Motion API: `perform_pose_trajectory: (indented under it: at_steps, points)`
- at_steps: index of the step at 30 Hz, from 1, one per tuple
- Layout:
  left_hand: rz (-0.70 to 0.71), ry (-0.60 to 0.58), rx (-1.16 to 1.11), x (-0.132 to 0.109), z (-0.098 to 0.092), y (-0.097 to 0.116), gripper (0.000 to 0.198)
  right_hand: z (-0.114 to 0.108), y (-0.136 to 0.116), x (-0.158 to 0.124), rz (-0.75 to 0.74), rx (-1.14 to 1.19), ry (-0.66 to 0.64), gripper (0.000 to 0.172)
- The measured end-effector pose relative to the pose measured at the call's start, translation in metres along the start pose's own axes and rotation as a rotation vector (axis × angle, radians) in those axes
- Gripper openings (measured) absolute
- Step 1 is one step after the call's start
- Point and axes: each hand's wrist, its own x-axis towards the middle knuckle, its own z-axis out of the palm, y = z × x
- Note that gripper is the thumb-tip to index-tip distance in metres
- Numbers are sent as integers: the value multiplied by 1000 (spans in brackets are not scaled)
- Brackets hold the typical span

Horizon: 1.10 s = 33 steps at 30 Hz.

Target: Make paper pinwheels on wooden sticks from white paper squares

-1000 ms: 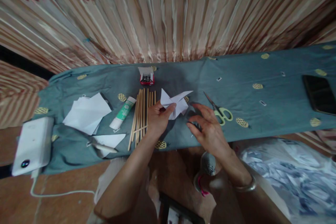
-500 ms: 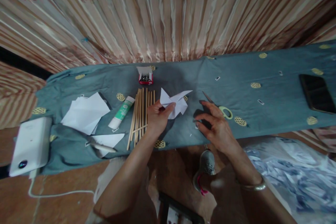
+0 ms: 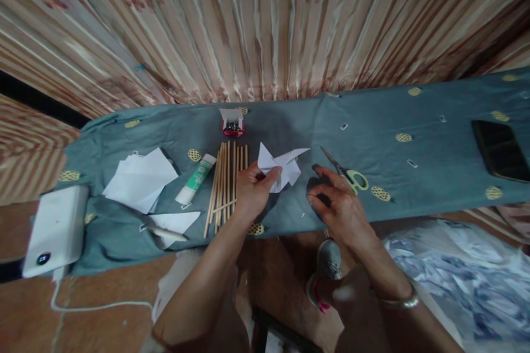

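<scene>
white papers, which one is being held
The folded pinwheel-shaped one, pinched in the left hand; the stacked sheets and triangular piece lie on the cloth.

the left arm (image 3: 207,276) and right arm (image 3: 391,276) reach over the surface's (image 3: 372,121) near edge. the left hand (image 3: 254,192) pinches, thumb uppermost; the right hand (image 3: 342,208) is bent, index finger raised apart from the thumb.

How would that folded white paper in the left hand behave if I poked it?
The folded paper is probably very light, since it looks thin. Its pointed flaps stick out past the left hand, so they would likely bend easily. Its folded middle, pinched under the thumb, may feel somewhat stiffer.
</scene>
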Motion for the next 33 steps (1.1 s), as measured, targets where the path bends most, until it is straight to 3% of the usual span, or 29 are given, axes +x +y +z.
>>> perform_pose_trajectory:
  at_steps: [8,14,24,33]
  points:
    - [-115,-59,-141,-8,7,7,16,-3,-27,11,85,528,146,3]
    - [-201,-91,-281,-14,11,11,19,10,-42,19,111,567,144,6]
    - [-245,-88,-355,-18,9,13,22,17,-38,20,152,667,112,5]
    - [-229,-92,-299,-21,8,11,23,18,-40,20,199,786,114,5]
